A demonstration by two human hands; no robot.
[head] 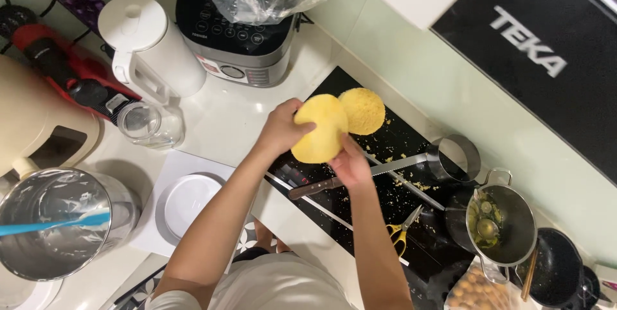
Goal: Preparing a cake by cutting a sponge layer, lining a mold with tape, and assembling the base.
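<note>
1. Hands mid-frame: left hand (281, 129) cups yellow cake half (320, 129), fingers pressed around its edge.
2. Right hand (350, 163) props it from 5 o'clock, fingers pinching the rim; second half (363, 111) leans at 1 o'clock.
3. Held over black cooktop (360, 210), likely to catch crumbs; knife (321, 185) below.

I see both arms bare from the shoulder down to the left hand (281, 129) and the right hand (352, 165), with no watch, ring or glove on them. The person wears a white top with short sleeves, and I see dark shorts below it, at the waist.
</note>
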